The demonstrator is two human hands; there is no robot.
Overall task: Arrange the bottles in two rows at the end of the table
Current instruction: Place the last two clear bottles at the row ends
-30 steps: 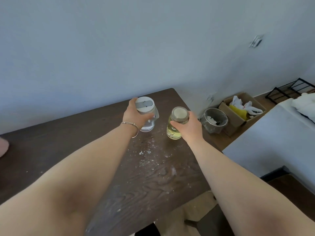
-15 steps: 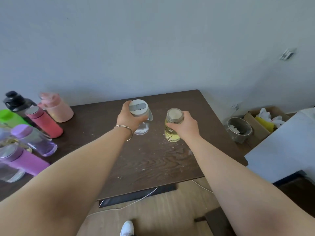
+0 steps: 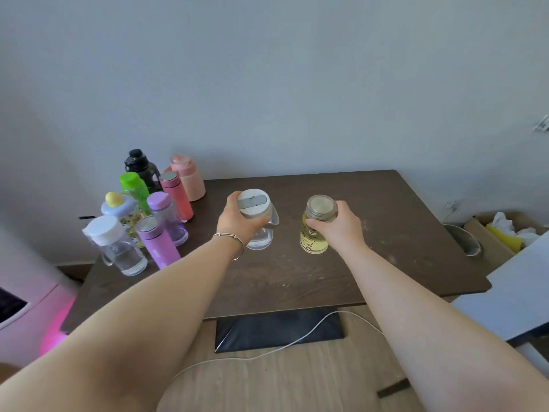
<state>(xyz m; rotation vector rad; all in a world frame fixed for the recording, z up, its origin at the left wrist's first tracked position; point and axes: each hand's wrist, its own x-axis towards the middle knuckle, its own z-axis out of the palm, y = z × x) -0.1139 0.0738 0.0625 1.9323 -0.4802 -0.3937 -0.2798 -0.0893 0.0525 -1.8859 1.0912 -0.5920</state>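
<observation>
My left hand (image 3: pixel 236 223) grips a clear bottle with a grey-white lid (image 3: pixel 255 203) near its top; it stands upright on the dark wooden table (image 3: pixel 386 221). My right hand (image 3: pixel 341 226) grips a yellow jar-like bottle with a beige lid (image 3: pixel 315 239), upright about a hand's width to the right. At the table's left end stands a tight group of several bottles: black (image 3: pixel 139 165), pink (image 3: pixel 187 178), green (image 3: pixel 133 185), coral (image 3: pixel 175 197), two purple (image 3: pixel 166 217), (image 3: pixel 156 243), one clear with a white cap (image 3: pixel 116 245).
A wall runs behind the table. On the floor to the right are a metal bin (image 3: pixel 463 239) and a cardboard box (image 3: pixel 499 233). A white cable (image 3: pixel 282 346) and dark table base (image 3: pixel 279 328) lie below the front edge. A grey-blue surface (image 3: pixel 517 292) juts in at right.
The view has swung left, bringing the whole bottle group into sight. Both hands keep their grip on the two bottles, which now stand farther from the right end of the table.
</observation>
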